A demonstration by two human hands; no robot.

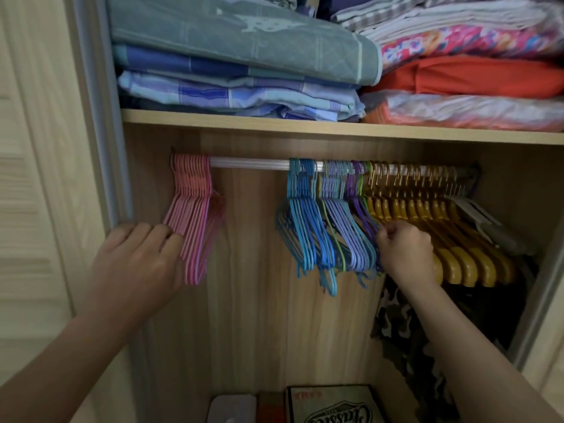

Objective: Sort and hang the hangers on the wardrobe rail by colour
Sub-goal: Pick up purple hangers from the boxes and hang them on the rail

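**A:** Inside the wardrobe now, and the rail (250, 162) runs across the middle of the frame, bare metal showing only between two groups of hangers.

**B:** At the left end, the pink hangers (195, 215) are packed tight together, hooks bunched up against the rail's end.

**A:** And the left hand (137, 261) is right on them: fingers curled, knuckles up, fingertips pressed against the left edge of the pink bundle, at centre left of the frame. Whether the thumb wraps round behind, I cannot tell.

**B:** Past the gap to the right of centre: blue hangers (300, 227) first, then lilac hangers (341, 221), then a few purple hangers (360, 206) with a green hanger (364, 203) or two mixed in.

**A:** After those, the yellow hangers (457, 239), chunkier ones with gold hooks, filling the rail out to its right end.

**B:** The right hand (404, 250) sits just where purple meets yellow. Fingers closed into a fist, pinching at the lower arms of the purple ones, from the look of it. Exactly which hanger it has, too crowded to tell.

**A:** Up top, the shelf (274, 123) carries folded bedding (244, 56), blue and teal at the upper left, orange and floral at the upper right.

**B:** A camouflage garment (406, 337) hangs below the yellow group at lower right, and a printed box (332, 404) sits at the bottom edge of the frame.
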